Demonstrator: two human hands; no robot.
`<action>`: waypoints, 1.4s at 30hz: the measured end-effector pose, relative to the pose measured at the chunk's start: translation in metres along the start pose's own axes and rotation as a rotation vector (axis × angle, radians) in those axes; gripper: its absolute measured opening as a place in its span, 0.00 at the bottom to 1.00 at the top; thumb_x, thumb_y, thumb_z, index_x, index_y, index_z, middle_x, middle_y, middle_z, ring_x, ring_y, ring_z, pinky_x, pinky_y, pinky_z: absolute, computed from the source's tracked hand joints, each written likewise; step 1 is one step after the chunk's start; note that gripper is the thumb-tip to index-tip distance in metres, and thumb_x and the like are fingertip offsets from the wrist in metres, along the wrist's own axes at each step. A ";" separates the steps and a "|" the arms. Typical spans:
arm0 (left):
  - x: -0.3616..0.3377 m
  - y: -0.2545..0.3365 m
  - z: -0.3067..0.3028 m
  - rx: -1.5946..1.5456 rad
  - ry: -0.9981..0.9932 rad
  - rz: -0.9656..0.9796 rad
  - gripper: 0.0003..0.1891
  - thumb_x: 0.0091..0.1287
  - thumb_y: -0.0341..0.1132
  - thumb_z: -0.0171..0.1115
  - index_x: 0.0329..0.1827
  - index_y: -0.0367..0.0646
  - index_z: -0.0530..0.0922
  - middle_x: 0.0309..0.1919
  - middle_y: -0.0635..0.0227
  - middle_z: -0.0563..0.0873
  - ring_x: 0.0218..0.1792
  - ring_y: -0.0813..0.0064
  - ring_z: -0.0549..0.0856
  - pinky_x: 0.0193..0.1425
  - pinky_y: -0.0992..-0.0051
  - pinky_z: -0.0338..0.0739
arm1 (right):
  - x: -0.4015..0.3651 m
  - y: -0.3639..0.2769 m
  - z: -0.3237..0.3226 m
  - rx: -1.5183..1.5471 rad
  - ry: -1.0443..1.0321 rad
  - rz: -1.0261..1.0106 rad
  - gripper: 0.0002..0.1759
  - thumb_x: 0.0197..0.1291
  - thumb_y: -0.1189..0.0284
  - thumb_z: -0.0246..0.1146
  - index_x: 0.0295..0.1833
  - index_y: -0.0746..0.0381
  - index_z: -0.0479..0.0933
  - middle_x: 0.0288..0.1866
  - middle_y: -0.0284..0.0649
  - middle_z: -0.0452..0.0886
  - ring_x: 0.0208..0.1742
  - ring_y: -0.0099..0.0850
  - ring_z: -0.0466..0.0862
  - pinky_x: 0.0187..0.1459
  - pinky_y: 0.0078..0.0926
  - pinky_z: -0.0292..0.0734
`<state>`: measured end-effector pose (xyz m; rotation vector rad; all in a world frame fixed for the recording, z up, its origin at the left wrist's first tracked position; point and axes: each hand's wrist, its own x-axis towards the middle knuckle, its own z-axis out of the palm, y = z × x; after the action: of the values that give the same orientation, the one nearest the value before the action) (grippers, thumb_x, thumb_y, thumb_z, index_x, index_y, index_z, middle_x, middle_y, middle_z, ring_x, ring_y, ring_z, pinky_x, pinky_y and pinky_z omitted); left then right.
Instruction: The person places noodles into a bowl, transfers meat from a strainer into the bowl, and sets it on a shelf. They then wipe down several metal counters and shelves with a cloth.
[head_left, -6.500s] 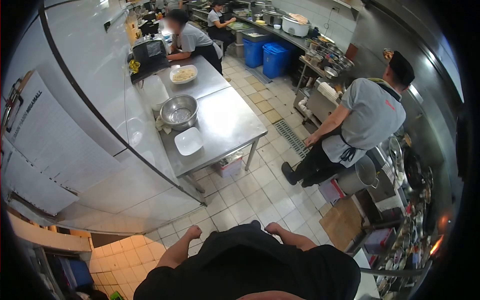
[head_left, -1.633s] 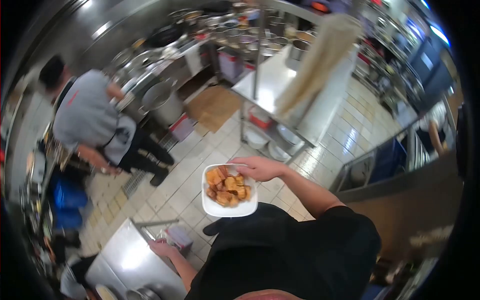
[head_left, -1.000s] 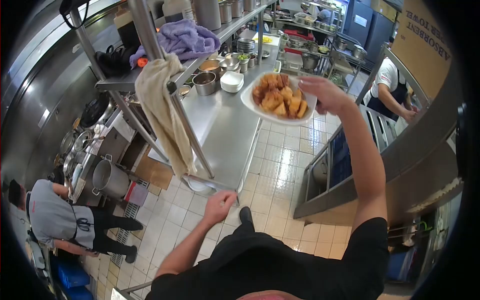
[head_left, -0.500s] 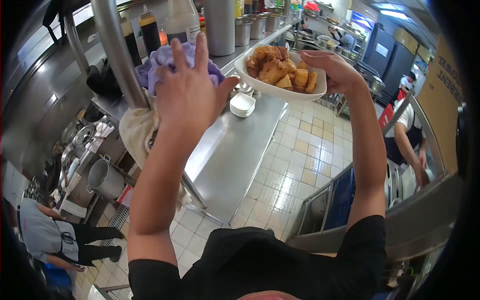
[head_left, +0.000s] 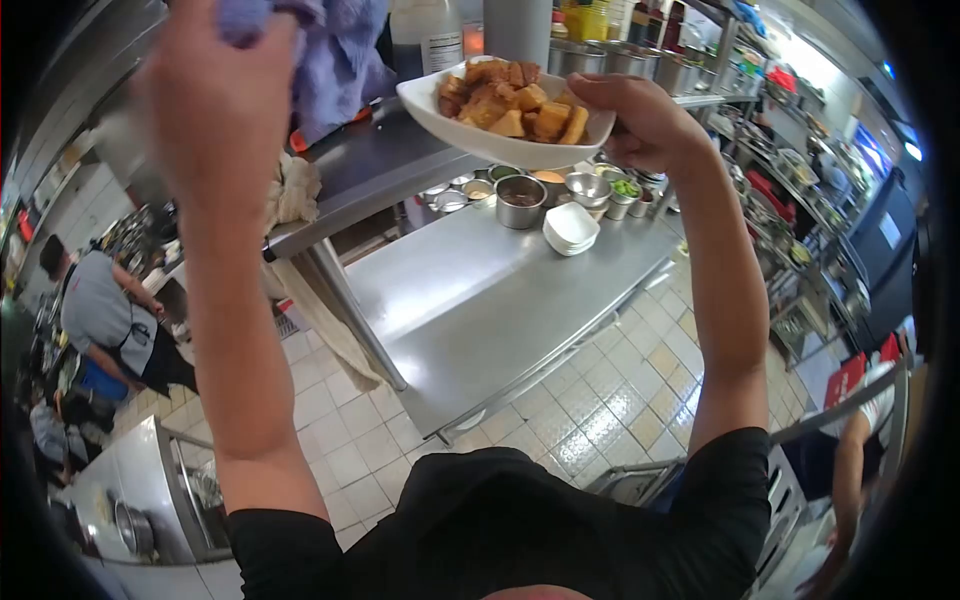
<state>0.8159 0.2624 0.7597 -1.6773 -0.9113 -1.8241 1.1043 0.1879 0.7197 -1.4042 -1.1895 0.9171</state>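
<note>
My right hand [head_left: 650, 125] grips the right end of a white bowl [head_left: 470, 143], its thumb over the rim. Golden-brown chunks of food [head_left: 520, 108] fill the bowl, which is held up above the lower steel counter. At the upper left, my left hand [head_left: 215, 110] is raised and somewhat blurred. Its fingers are closed on a purple cloth [head_left: 340, 75], which hangs down beside the hand over the upper shelf. The fingertips are partly hidden by the cloth and the frame's top edge.
White dishes [head_left: 572, 232] are stacked on the steel counter [head_left: 450, 320], near a metal pot [head_left: 521, 210] and several small containers. A beige cloth [head_left: 293, 190] lies at the shelf's edge. A person in grey [head_left: 110, 310] stands left; another person's arm [head_left: 850, 470] shows right.
My left hand has closed on the purple cloth and lifted it up and to the left. The bowl in my right hand has shifted left in view, and the camera has turned.
</note>
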 end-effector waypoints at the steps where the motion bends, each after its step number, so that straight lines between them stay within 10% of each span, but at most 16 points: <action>1: 0.001 0.009 -0.013 0.045 0.064 -0.004 0.18 0.50 0.38 0.64 0.47 0.52 0.77 0.30 0.65 0.84 0.29 0.79 0.82 0.36 0.76 0.76 | 0.005 0.002 0.002 -0.001 -0.013 0.005 0.16 0.60 0.59 0.52 0.39 0.62 0.72 0.15 0.31 0.68 0.10 0.15 0.60 0.09 0.13 0.51; 6: 0.023 -0.005 -0.088 0.044 0.329 0.419 0.21 0.53 0.29 0.60 0.50 0.34 0.69 0.40 0.53 0.78 0.40 0.63 0.80 0.41 0.72 0.78 | 0.016 0.000 0.040 -0.067 -0.085 -0.010 0.16 0.60 0.61 0.52 0.41 0.64 0.73 0.17 0.33 0.70 0.11 0.16 0.62 0.11 0.15 0.54; 12: 0.020 -0.042 -0.141 0.054 0.526 0.423 0.21 0.54 0.31 0.54 0.50 0.32 0.66 0.41 0.54 0.76 0.40 0.63 0.79 0.42 0.70 0.78 | 0.049 0.000 0.077 -0.236 -0.134 0.033 0.22 0.60 0.56 0.50 0.37 0.67 0.74 0.17 0.37 0.72 0.11 0.18 0.64 0.12 0.18 0.62; 27: -0.075 -0.044 -0.163 -0.551 -0.592 -1.021 0.22 0.63 0.53 0.41 0.46 0.43 0.67 0.31 0.69 0.76 0.33 0.72 0.79 0.37 0.73 0.77 | 0.028 -0.001 0.092 -0.048 0.047 -0.059 0.28 0.61 0.52 0.48 0.52 0.68 0.65 0.29 0.43 0.79 0.12 0.19 0.68 0.15 0.16 0.67; 30: -0.139 -0.063 -0.130 -0.814 -0.582 -0.923 0.20 0.61 0.49 0.46 0.45 0.42 0.67 0.32 0.68 0.74 0.35 0.73 0.77 0.39 0.73 0.75 | -0.010 0.039 0.074 -0.122 0.147 -0.420 0.24 0.61 0.56 0.50 0.52 0.67 0.65 0.29 0.37 0.78 0.15 0.16 0.69 0.15 0.13 0.63; 36: -0.314 -0.037 -0.018 -1.339 -0.705 -0.765 0.18 0.57 0.42 0.56 0.44 0.39 0.66 0.36 0.67 0.71 0.38 0.75 0.73 0.41 0.73 0.71 | -0.079 0.232 0.117 0.255 -0.736 -0.010 0.43 0.51 0.67 0.64 0.67 0.62 0.45 0.58 0.44 0.66 0.58 0.36 0.68 0.56 0.38 0.66; 37: -0.324 -0.012 0.004 -1.342 -0.668 -0.420 0.19 0.54 0.40 0.58 0.45 0.39 0.67 0.34 0.65 0.72 0.40 0.73 0.73 0.43 0.73 0.70 | -0.077 0.250 0.104 0.369 -0.624 0.010 0.40 0.52 0.70 0.62 0.66 0.62 0.47 0.58 0.44 0.66 0.58 0.35 0.68 0.56 0.35 0.66; 38: -0.307 0.023 0.010 -1.219 -0.910 -0.439 0.18 0.46 0.26 0.60 0.43 0.41 0.69 0.33 0.64 0.74 0.35 0.67 0.75 0.45 0.73 0.69 | -0.078 0.269 0.087 0.489 -0.514 0.037 0.38 0.52 0.73 0.60 0.65 0.62 0.49 0.58 0.43 0.66 0.57 0.33 0.69 0.55 0.33 0.66; 42: -0.336 0.112 0.049 -1.331 -1.123 -0.381 0.27 0.44 0.35 0.64 0.51 0.43 0.69 0.54 0.51 0.62 0.56 0.56 0.65 0.58 0.64 0.61 | -0.095 0.309 -0.012 0.863 -0.171 0.109 0.31 0.52 0.82 0.54 0.63 0.64 0.54 0.58 0.40 0.66 0.56 0.29 0.69 0.54 0.26 0.67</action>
<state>0.9711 0.1991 0.4439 -3.7777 -0.2141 -1.6683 1.1519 0.1004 0.4118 -0.6979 -0.6809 1.4255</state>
